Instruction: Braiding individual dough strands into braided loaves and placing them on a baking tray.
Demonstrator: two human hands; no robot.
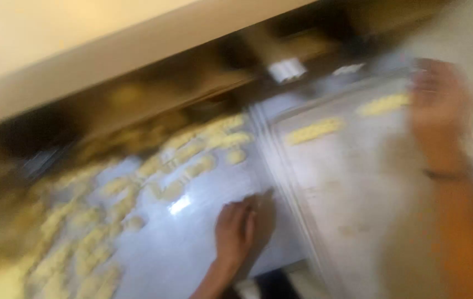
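Observation:
The whole view is smeared by motion. My left hand [236, 228] lies flat on the right edge of a shiny metal sheet [192, 243], fingers pointing away from me, with nothing in it. Many pale yellow dough pieces [192, 158] cover the left and far parts of that sheet. My right hand [438, 113] hovers, badly blurred, over the far right of a second metal tray [347, 188]; its fingers look stretched out and empty. Two long dough strips, one [314, 130] and another [383, 104], lie at that tray's far end, the second just left of my right hand.
A pale beam or shelf edge [137, 50] slants across the top, with a dark gap [203, 83] beneath it. A small white object [286, 69] sits behind the trays. A dark band circles my right wrist [446, 174].

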